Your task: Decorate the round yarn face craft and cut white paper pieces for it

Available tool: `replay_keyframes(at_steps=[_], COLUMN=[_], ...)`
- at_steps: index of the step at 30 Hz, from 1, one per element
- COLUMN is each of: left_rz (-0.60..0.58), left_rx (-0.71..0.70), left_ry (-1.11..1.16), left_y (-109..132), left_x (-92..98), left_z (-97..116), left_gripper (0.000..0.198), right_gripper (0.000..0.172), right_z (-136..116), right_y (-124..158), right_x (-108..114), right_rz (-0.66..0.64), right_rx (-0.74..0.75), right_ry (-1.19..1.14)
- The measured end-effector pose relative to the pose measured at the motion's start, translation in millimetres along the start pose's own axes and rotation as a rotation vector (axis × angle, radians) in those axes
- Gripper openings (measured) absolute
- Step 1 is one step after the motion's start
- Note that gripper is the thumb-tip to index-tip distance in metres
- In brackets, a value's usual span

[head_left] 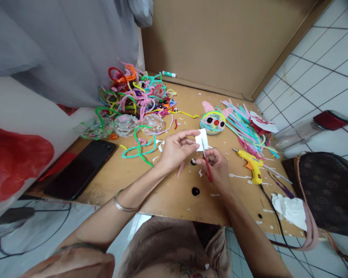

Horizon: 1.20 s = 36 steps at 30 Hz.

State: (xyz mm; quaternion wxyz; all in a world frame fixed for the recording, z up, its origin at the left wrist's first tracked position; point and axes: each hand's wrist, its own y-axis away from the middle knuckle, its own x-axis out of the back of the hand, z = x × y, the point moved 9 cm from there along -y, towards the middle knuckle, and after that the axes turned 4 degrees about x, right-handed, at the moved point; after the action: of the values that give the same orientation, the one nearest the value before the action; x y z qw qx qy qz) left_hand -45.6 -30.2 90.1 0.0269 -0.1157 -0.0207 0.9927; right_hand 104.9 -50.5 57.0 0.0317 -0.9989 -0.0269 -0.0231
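Note:
My left hand [178, 148] pinches a small square of white paper [201, 139] by its left edge. In my right hand [217, 168] is a pair of scissors [208, 170] with red handles, its blades up against the paper. Just beyond the paper sits a round animal face [213, 122] of coloured pipe cleaners, with pink ears, black eyes and a red nose. Below my hands lies a black fuzzy disc [195, 191]. Another black piece [193, 161] shows partly between the hands.
Tangled pipe cleaners [139, 88] and clear plastic pieces [124, 124] heap at the back left. A black phone [81, 170] lies at the left edge. To the right are a yellow glue gun [251, 164], straight pipe cleaners [240, 127], crumpled tissue [290, 210] and a brown bag [330, 189].

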Motion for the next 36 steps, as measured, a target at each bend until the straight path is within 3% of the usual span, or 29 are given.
replay_keyframes(at_steps=[6, 17, 36], left_rz=[-0.023, -0.028, -0.064], left_rx=[0.015, 0.029, 0.054], left_ry=[0.012, 0.046, 0.044], left_y=[4, 6, 10], left_x=[-8.4, -9.6, -16.0], left_z=[-4, -6, -7], left_gripper=[0.039, 0.042, 0.046], right_gripper=[0.066, 0.062, 0.055], right_z=[2, -1, -3], right_y=[-1, -1, 0], right_x=[1, 3, 1], right_rz=[0.008, 0.052, 0.019], right_rx=[-0.052, -0.003, 0.003], right_ry=[-0.063, -0.029, -0.029])
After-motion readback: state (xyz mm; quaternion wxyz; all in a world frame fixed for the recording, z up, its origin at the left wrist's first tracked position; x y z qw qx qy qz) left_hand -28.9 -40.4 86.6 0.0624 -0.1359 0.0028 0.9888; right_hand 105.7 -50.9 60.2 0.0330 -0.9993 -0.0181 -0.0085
